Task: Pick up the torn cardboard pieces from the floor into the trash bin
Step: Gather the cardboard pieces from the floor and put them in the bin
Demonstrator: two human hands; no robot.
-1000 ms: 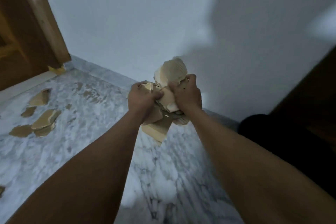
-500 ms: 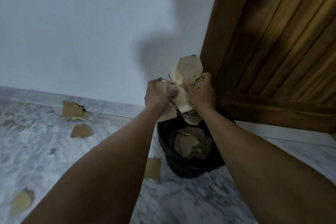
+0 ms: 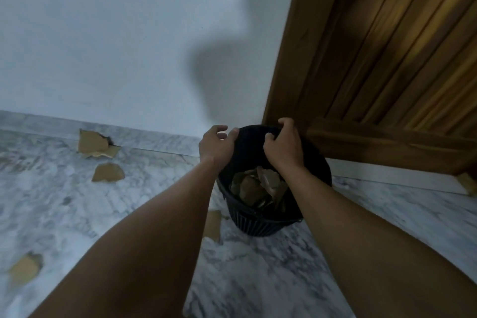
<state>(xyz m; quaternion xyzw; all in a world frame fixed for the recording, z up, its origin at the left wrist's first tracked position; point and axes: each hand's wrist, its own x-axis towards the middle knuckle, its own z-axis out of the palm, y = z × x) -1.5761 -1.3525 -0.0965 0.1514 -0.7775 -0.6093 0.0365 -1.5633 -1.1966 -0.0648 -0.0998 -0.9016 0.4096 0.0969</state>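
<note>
A black ribbed trash bin (image 3: 260,222) stands on the marble floor by the wooden door, with several torn cardboard pieces (image 3: 254,187) lying inside it. Both my hands hover over the bin's mouth and hold nothing. My left hand (image 3: 215,143) is above the left rim, fingers loosely spread. My right hand (image 3: 282,147) is above the middle of the opening, fingers loosely curled. More torn pieces lie on the floor: a big one (image 3: 93,142) against the skirting, one (image 3: 108,172) in front of it, one (image 3: 213,224) beside the bin and one (image 3: 24,270) at the near left.
A dark wooden door (image 3: 387,59) rises right behind the bin, with a white threshold strip (image 3: 387,175) at its foot. A small cardboard scrap (image 3: 468,183) lies at the far right. A white wall (image 3: 116,46) closes the back. Grey marble floor (image 3: 64,209) spreads to the left.
Both hands held a bundle of cardboard over the bin half a second ago. They have let go, the bundle has dropped into the bin, and the hands are lower and apart.
</note>
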